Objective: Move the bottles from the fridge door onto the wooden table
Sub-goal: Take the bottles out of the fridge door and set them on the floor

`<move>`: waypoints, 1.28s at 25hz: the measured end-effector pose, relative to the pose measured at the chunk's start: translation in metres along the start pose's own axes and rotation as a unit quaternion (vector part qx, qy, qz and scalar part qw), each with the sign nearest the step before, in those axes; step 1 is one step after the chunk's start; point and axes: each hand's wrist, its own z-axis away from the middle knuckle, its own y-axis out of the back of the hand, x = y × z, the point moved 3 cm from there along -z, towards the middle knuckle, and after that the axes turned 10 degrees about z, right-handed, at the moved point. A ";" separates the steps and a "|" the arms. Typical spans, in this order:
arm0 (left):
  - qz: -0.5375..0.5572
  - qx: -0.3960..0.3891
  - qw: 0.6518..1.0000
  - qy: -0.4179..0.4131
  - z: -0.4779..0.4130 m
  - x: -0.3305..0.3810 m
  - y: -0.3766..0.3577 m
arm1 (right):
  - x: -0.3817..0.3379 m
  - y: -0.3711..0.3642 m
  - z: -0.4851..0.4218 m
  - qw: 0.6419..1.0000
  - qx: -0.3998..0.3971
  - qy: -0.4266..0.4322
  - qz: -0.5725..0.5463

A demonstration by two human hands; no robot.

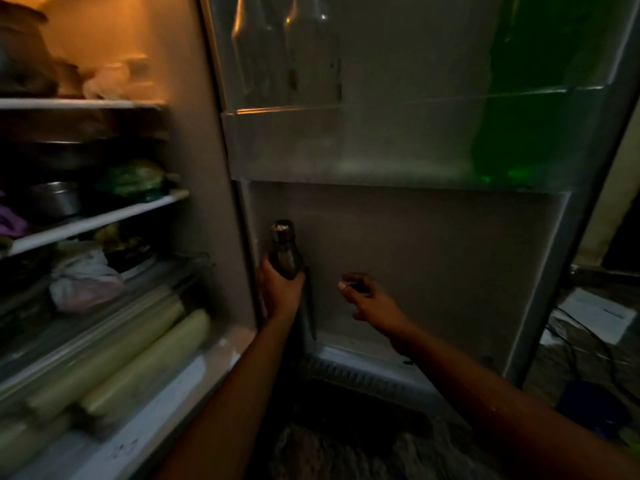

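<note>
Bottle [284,252], dark, upright at hinge side of door [433,254] | left hand [281,289] clenched round its body, likely to lift it out | right hand [372,301] empty, fingers loose, free for green bottle [519,126] above

A steel pot [55,202] sits beside leafy greens [135,178] on a white shelf [104,216]; below, a white bag [86,278] lies above pale green rolls [138,358].

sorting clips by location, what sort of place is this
Most likely a home kitchen, seen at an open fridge. Lit shelves hold a steel pot and bagged food, the door rack carries clear bottles and a green bottle, and the left hand grips a dark metal bottle low on the door.
</note>
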 end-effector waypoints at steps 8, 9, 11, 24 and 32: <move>-0.006 -0.116 0.983 -0.146 0.020 0.045 0.014 | -0.054 0.042 0.026 0.996 -0.049 0.078 0.016; 0.012 -0.128 0.978 -0.162 0.027 0.059 0.020 | -0.064 0.047 0.031 0.995 -0.051 0.090 0.017; 0.020 -0.135 0.975 -0.176 0.039 0.087 0.029 | -0.086 0.061 0.044 0.991 -0.047 0.121 0.024; 0.198 -0.271 0.903 -0.268 0.071 0.287 0.000 | -0.212 0.228 0.101 0.943 0.202 0.245 0.098; 0.184 -0.291 0.885 -0.314 0.071 0.337 -0.032 | -0.235 0.263 0.037 0.900 0.326 0.218 0.189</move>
